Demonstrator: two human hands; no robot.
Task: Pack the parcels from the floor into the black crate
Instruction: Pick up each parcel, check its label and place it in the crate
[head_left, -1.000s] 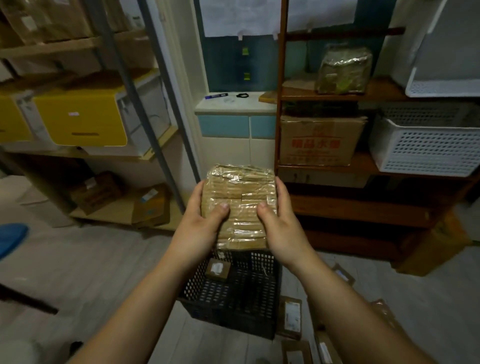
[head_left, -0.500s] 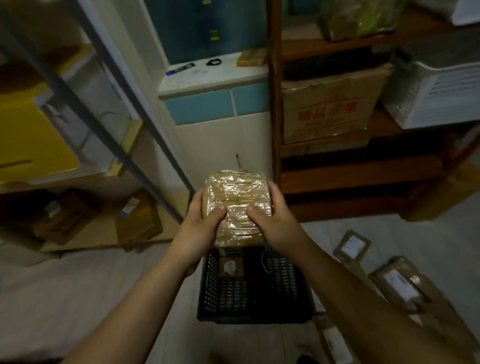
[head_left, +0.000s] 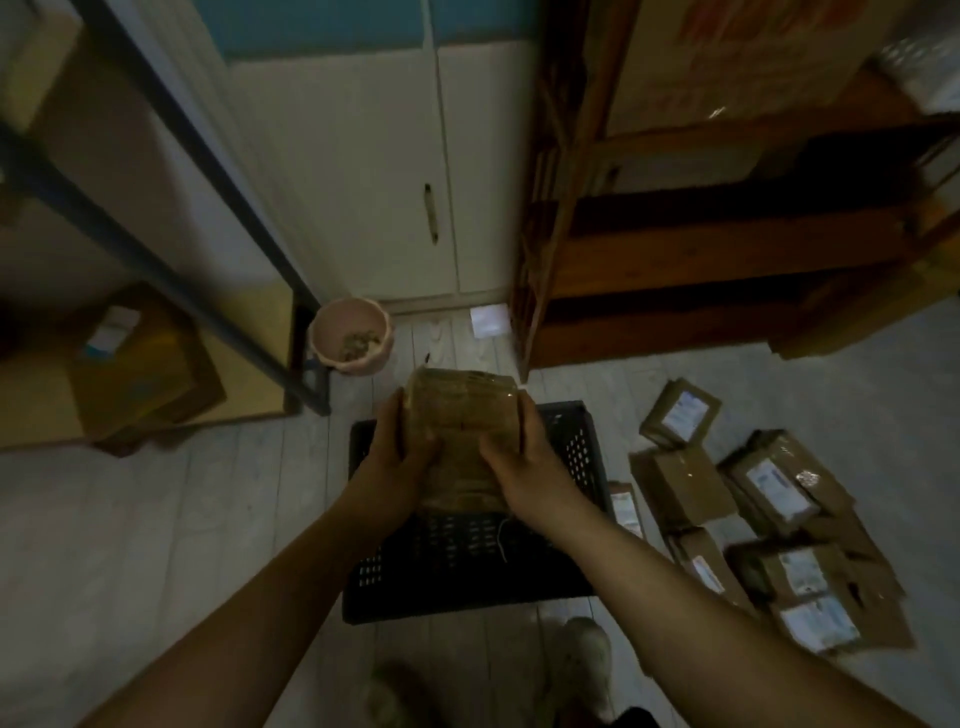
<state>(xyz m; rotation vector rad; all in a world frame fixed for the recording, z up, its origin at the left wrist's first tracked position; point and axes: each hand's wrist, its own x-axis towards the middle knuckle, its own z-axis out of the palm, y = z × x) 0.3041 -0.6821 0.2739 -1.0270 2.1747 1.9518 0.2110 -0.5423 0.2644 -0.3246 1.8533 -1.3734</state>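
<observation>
Two hands (head_left: 400, 460) (head_left: 530, 470) grip one parcel (head_left: 462, 415) above one crate (head_left: 467, 603).

The person has two bare arms. The left arm (head_left: 249, 623) and the right arm (head_left: 675, 613) are long and smooth, and they get thinner toward the wrists. The left hand (head_left: 402, 457) and the right hand (head_left: 524, 470) are bare too. On the feet are two pale shoes with round toes. The right shoe (head_left: 582, 660) looks soft and greyish. The left shoe (head_left: 400, 691) is too blurry to see well. Next to the right shoe is a bit of dark cloth (head_left: 631, 719), perhaps a trouser leg, but it is hard to tell.
</observation>
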